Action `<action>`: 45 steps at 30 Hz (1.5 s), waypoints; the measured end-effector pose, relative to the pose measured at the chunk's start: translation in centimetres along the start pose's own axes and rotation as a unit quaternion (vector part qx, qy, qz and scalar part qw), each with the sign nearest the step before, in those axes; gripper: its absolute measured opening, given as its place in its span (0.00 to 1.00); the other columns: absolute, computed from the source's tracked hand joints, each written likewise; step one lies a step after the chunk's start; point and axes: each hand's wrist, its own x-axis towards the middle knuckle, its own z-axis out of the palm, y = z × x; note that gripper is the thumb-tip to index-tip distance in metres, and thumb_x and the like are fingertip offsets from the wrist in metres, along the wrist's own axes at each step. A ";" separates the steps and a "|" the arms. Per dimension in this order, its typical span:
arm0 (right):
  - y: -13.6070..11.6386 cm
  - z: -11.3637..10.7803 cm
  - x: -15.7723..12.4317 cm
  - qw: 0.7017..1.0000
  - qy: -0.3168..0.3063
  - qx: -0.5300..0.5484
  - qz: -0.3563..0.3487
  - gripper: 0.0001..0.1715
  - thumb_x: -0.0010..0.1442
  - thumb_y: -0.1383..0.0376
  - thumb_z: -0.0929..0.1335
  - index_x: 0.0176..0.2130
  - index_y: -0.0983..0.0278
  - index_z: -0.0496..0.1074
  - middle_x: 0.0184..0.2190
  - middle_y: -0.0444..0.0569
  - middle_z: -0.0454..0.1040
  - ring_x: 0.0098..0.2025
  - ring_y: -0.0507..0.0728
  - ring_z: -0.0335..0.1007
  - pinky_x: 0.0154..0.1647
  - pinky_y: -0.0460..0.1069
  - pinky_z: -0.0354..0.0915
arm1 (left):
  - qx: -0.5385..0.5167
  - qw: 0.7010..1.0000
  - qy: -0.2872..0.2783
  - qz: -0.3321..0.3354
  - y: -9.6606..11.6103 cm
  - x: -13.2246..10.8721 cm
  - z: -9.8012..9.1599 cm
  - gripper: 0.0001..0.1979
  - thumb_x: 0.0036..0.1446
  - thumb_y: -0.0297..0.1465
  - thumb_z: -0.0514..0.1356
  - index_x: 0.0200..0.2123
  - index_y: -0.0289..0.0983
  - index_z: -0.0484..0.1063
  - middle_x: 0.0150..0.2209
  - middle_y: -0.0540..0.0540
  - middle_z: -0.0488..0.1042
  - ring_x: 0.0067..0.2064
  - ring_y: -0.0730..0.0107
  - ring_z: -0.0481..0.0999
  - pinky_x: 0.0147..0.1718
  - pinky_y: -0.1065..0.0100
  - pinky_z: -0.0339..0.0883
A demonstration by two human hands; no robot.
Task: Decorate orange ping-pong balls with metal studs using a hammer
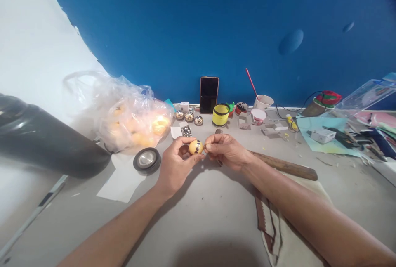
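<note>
1 head-worn camera looks forward and down across a nearby table (188, 221) to a blue wall (173, 23).

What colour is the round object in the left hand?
The round object is yellow with dark, shiny patches, seen best in the head view.

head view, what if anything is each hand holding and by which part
Left hand: the dark-spotted yellow ball, by opposite sides, between fingers and thumb. Right hand: pinched beside it; whether holding anything, unclear.
</note>
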 end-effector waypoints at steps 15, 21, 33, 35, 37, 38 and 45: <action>-0.1 0.5 -0.3 0.998 0.018 -0.053 -0.002 0.22 0.37 0.54 0.83 0.26 0.65 0.79 0.23 0.46 0.77 0.21 0.48 0.63 0.21 0.44 0.57 | 0.035 0.999 0.008 0.033 -0.1 -0.1 -0.1 0.20 0.46 0.36 0.73 0.41 0.38 0.75 0.35 0.47 0.80 0.38 0.61 0.79 0.38 0.64 0.73; -0.1 0.8 -0.5 0.996 0.028 -0.085 -0.026 0.19 0.41 0.54 0.81 0.27 0.64 0.79 0.21 0.45 0.75 0.21 0.48 0.61 0.19 0.44 0.54 | 0.028 0.998 0.012 0.057 -0.3 -0.2 -0.1 0.19 0.47 0.37 0.73 0.41 0.38 0.75 0.36 0.47 0.79 0.38 0.63 0.79 0.40 0.64 0.74; -0.7 1.4 -0.8 0.989 0.047 -0.139 -0.033 0.18 0.42 0.55 0.80 0.27 0.65 0.77 0.21 0.44 0.75 0.19 0.48 0.62 0.18 0.44 0.55 | -0.010 0.999 0.027 0.026 0.0 -0.5 0.0 0.21 0.44 0.35 0.74 0.41 0.37 0.75 0.36 0.47 0.80 0.37 0.64 0.79 0.38 0.65 0.74; -0.7 1.3 -0.8 0.990 0.036 -0.130 -0.030 0.19 0.42 0.54 0.80 0.28 0.65 0.76 0.21 0.43 0.75 0.19 0.47 0.62 0.18 0.44 0.55 | -0.012 1.000 0.024 0.013 0.2 -0.5 0.0 0.22 0.43 0.35 0.74 0.41 0.37 0.75 0.34 0.47 0.80 0.36 0.64 0.79 0.36 0.66 0.74; -0.6 1.2 -0.8 0.991 0.032 -0.125 -0.028 0.21 0.43 0.54 0.80 0.28 0.64 0.74 0.20 0.42 0.74 0.19 0.47 0.62 0.18 0.43 0.55 | -0.020 1.000 0.012 -0.006 0.4 -0.5 0.1 0.23 0.42 0.35 0.75 0.42 0.36 0.74 0.33 0.47 0.80 0.35 0.64 0.79 0.35 0.66 0.73; -0.5 1.1 -0.8 0.991 0.030 -0.125 -0.028 0.21 0.43 0.54 0.80 0.28 0.64 0.73 0.20 0.41 0.73 0.19 0.47 0.62 0.18 0.43 0.55 | -0.024 1.000 0.006 -0.013 0.5 -0.5 0.1 0.24 0.41 0.35 0.75 0.42 0.36 0.74 0.32 0.47 0.80 0.34 0.64 0.79 0.34 0.67 0.73; -0.5 -0.1 -0.5 0.997 -0.021 -0.072 -0.013 0.23 0.47 0.51 0.79 0.28 0.64 0.70 0.20 0.41 0.71 0.19 0.48 0.63 0.18 0.43 0.57 | -0.056 0.998 -0.029 -0.019 0.3 -0.2 0.0 0.25 0.41 0.35 0.76 0.43 0.36 0.74 0.33 0.47 0.81 0.35 0.66 0.79 0.35 0.68 0.73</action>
